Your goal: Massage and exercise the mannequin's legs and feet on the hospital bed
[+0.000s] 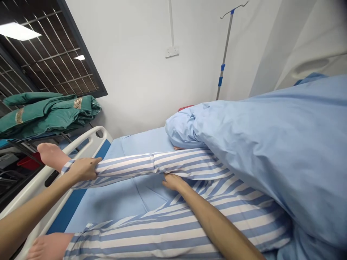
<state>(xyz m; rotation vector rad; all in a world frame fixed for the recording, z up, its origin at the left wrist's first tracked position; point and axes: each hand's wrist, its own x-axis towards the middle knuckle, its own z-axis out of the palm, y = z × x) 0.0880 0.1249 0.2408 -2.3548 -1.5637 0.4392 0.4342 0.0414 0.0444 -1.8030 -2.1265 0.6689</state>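
Blue-white striped pajama leg [151, 162] | left hand [80, 169]: fingers [93, 163] closed around shin | right hand [173, 182]: fingers [167, 181] on cloth, grip unclear

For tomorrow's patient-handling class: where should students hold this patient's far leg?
Probably grip the far leg just above the ankle and near the knee crease, from the near side, as the left hand and right hand do: the leg lies straight, so two spaced holds should support it.

- left hand [82, 169] wrapped around striped pajama leg [124, 168], just above bare foot [51, 156]
- right hand [173, 182] on same leg's lower edge, near knee
- second striped leg [162, 231] below, its foot [50, 246] at frame edge
- light blue quilt [271, 151] covering body, right side
- white bed rail [84, 146] beside feet
- folded green blanket [46, 113] beyond rail
- IV pole [225, 54] by wall
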